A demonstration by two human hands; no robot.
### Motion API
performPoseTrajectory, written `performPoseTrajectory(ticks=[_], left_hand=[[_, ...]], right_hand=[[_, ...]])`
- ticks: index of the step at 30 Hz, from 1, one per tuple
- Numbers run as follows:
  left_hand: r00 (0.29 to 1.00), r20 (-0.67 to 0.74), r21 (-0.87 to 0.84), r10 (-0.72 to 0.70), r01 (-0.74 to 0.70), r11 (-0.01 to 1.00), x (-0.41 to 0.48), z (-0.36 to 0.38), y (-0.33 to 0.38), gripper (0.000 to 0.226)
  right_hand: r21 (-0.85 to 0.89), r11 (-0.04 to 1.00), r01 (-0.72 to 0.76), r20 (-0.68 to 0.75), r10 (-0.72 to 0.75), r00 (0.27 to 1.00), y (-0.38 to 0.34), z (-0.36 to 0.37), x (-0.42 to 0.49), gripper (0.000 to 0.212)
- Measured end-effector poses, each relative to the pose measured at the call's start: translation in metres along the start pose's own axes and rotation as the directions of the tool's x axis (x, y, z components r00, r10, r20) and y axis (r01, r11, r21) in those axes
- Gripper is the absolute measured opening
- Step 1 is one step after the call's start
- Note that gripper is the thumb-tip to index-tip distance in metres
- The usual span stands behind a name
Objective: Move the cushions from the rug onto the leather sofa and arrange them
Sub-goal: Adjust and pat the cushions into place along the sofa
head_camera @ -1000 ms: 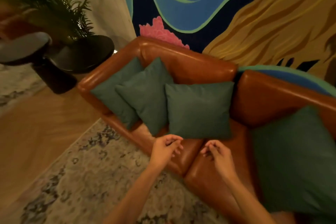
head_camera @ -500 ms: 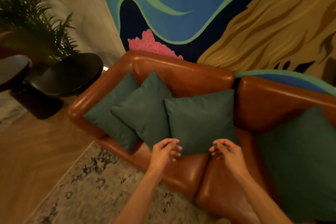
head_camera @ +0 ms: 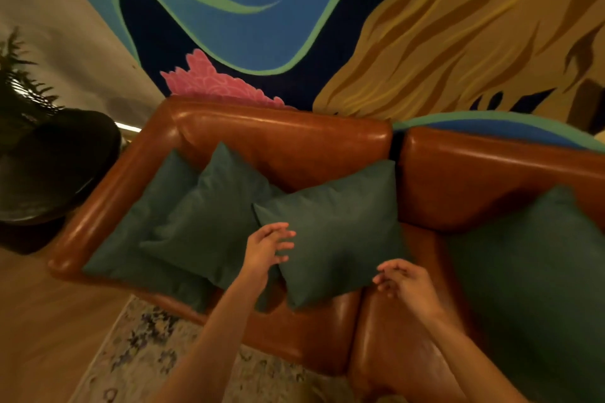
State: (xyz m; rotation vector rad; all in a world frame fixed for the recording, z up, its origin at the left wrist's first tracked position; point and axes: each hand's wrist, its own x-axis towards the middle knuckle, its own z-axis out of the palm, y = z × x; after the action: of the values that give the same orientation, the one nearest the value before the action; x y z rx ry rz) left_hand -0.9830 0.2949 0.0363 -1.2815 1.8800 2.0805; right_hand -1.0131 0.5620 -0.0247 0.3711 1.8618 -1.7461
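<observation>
Several dark green cushions lie on the brown leather sofa [head_camera: 288, 141]. The left cushion [head_camera: 140, 216] leans at the armrest, a second cushion [head_camera: 212, 222] overlaps it, and a third cushion [head_camera: 337, 232] rests against the backrest in the middle. A fourth cushion [head_camera: 537, 271] fills the right seat. My left hand [head_camera: 266, 249] hovers open over the third cushion's left edge, fingers spread. My right hand [head_camera: 402, 281] is open at that cushion's lower right corner, holding nothing.
A patterned rug [head_camera: 157, 360] lies in front of the sofa on the wooden floor [head_camera: 42, 321]. A dark round side table [head_camera: 55, 167] with a plant [head_camera: 19, 88] stands left of the armrest. A painted mural [head_camera: 294, 26] covers the wall behind.
The view has come closer over the sofa. Both hands have moved forward from the seat's front edge up to the middle cushion, and their fingers have spread apart.
</observation>
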Motion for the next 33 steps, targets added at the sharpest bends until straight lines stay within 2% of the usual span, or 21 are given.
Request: performPoseTrajectory(ticks=[3,6,9,13,16,18,21,26,29,33], left_hand=[[0.999,-0.01,0.09,-0.039,0.04,0.995,0.043,-0.006,0.0,0.013],[0.984,-0.069,0.085,-0.164,0.169,0.982,0.087,-0.019,0.001,0.016],[0.935,-0.091,0.113,-0.342,0.351,0.93,0.135,-0.035,0.004,0.044],[0.909,-0.15,0.283,-0.388,0.416,0.864,0.188,-0.046,0.015,0.061],[0.904,-0.129,0.502,-0.408,0.415,0.759,0.218,-0.047,0.025,0.067],[0.903,-0.096,0.601,-0.42,0.389,0.698,0.23,-0.045,0.022,0.062],[0.922,-0.022,0.618,-0.386,0.316,0.72,0.234,-0.039,0.02,0.048],[0.962,0.121,0.602,-0.244,0.125,0.789,0.207,-0.006,0.05,0.053],[0.963,0.159,0.586,-0.22,0.087,0.806,0.188,0.007,0.057,0.048],[0.958,0.161,0.545,-0.237,0.114,0.831,0.17,0.014,0.058,0.055]], right_hand=[[-0.024,1.0,-0.019,-0.018,0.019,1.0,-0.004,0.009,0.024,0.025],[-0.018,0.999,-0.028,-0.033,0.027,0.999,-0.015,0.017,0.04,0.025],[0.018,0.999,-0.045,-0.074,0.047,0.996,-0.019,0.024,0.053,0.025],[0.01,0.996,-0.091,-0.127,0.092,0.988,-0.024,0.031,0.059,0.026],[-0.033,0.99,-0.137,-0.145,0.131,0.981,-0.029,0.032,0.059,0.027],[-0.05,0.983,-0.179,-0.152,0.169,0.974,-0.034,0.024,0.059,0.026],[-0.061,0.97,-0.236,-0.176,0.222,0.959,-0.041,0.009,0.064,0.023],[-0.102,0.962,-0.253,-0.165,0.235,0.958,-0.053,-0.015,0.082,0.026],[-0.024,0.968,-0.249,-0.138,0.243,0.96,-0.064,-0.03,0.099,0.028],[0.023,0.953,-0.302,-0.138,0.302,0.943,-0.066,-0.044,0.116,0.022]])
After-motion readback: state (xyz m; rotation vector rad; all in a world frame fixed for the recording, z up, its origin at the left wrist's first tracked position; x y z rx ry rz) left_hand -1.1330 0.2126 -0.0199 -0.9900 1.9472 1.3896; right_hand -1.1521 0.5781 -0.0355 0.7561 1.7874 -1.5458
